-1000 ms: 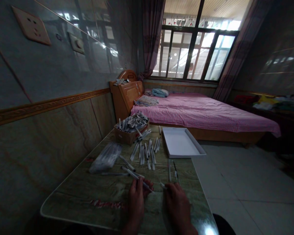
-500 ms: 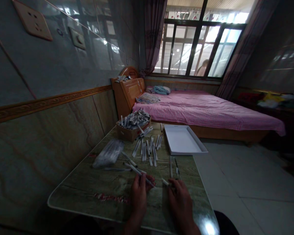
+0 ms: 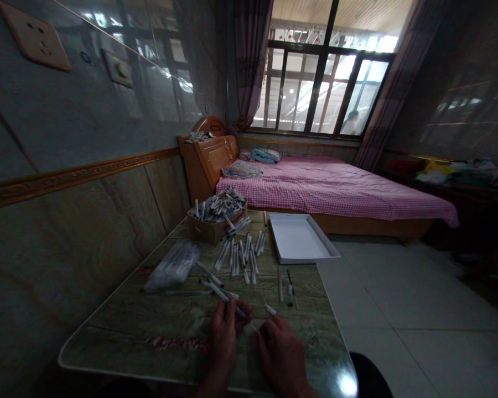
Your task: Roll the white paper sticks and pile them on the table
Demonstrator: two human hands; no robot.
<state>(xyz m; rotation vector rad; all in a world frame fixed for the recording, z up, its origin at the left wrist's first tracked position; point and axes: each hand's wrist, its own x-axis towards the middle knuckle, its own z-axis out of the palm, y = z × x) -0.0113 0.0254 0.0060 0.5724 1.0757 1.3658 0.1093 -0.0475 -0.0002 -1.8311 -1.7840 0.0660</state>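
Note:
My left hand (image 3: 225,331) is closed on a pen (image 3: 219,292), its barrel slanting down to the right through the fingers. Close by on the right, my right hand (image 3: 283,351) has its fingers pinched together at a thin pale piece (image 3: 253,327) between the two hands; what exactly it grips is unclear. A short white piece like a pen cap (image 3: 269,309) lies just beyond the right fingers. Past it are a clear tube (image 3: 280,284) and a thin dark refill (image 3: 289,279). Several white-and-dark pens (image 3: 243,257) lie in loose rows ahead.
A cardboard box (image 3: 207,231) heaped with pens stands at the table's far left, with a clear plastic bag (image 3: 172,268) nearer. A white tray (image 3: 305,260) overhangs the table's right edge. Behind are a bed (image 3: 323,190) and a window; a person shows through the glass.
My right hand has moved left and nearer, toward my left hand, away from the white cap-like piece, which lies on the table. My left hand keeps the pen. The view has turned slightly right.

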